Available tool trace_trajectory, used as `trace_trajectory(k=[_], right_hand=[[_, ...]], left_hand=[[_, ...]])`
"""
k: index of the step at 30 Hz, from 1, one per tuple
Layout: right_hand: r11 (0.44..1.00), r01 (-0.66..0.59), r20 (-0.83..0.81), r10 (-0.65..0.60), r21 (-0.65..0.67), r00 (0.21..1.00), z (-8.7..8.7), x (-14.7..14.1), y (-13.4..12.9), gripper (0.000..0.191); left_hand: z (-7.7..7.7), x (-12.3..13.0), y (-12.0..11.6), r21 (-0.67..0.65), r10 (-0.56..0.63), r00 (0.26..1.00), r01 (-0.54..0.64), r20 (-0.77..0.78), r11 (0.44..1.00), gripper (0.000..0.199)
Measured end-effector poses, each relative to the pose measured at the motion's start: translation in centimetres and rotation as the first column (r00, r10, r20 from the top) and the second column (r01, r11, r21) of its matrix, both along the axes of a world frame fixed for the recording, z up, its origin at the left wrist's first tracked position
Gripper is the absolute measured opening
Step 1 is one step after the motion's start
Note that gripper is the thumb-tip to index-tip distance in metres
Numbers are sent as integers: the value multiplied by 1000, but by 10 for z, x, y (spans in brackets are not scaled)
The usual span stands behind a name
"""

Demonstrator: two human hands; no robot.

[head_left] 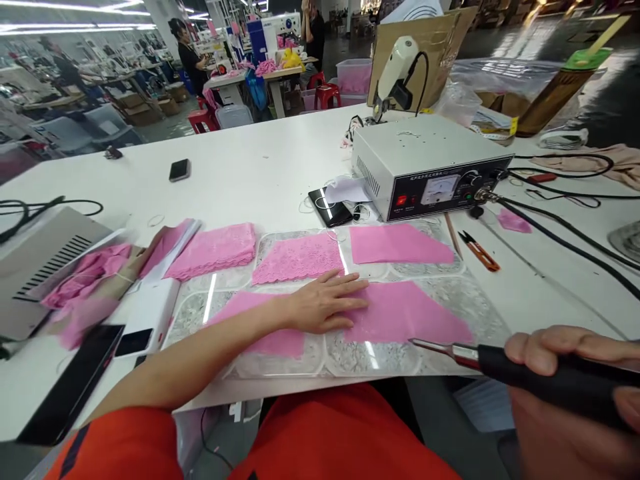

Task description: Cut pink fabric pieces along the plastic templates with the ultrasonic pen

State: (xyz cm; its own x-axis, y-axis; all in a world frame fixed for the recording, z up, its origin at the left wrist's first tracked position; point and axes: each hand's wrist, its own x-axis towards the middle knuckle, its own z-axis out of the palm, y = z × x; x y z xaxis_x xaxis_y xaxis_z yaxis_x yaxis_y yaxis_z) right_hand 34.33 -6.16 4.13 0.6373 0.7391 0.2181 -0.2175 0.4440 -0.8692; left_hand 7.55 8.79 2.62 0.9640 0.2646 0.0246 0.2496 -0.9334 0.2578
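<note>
My left hand (327,303) lies flat, fingers stretched out, with its fingertips on the left edge of a pink fabric piece (405,312). Under and beside that wrist is another pink piece (280,341). My right hand (565,373) wraps round the black handle of a handheld tool with a thin pointed metal tip (465,353). The tip is at the lower edge of the right-hand fabric piece; whether it touches cannot be made out. Behind lie a lace-edged pink stack (300,257), a plain pink piece (400,243) and another stack (215,250), all on a clear patterned mat (480,310).
A grey control box (435,167) with a dial stands behind the mat, its black cable running right. Orange-handled snips (479,252) lie on the right. A phone (330,208) and another phone (180,170) rest on the white table (240,167). Left is a white device (150,313).
</note>
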Motion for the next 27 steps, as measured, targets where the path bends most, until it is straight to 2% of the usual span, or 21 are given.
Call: trace_trajectory(k=[4, 10, 19, 27], right_hand=[[982, -135, 84, 124, 131, 989, 9, -30, 15, 21], [943, -308, 97, 297, 129, 950, 10, -57, 20, 19], [927, -346, 112, 332, 147, 937, 7, -68, 25, 19], [925, -360, 112, 348, 124, 931, 5, -74, 25, 17]], left_hand=[[-5, 1, -4, 8, 6, 1000, -6, 1, 1000, 46], [-5, 1, -7, 10, 16, 1000, -16, -11, 1000, 45], [-10, 1, -9, 13, 34, 998, -34, 54, 999, 43], [-18, 5, -10, 69, 67, 989, -76, 129, 995, 44]])
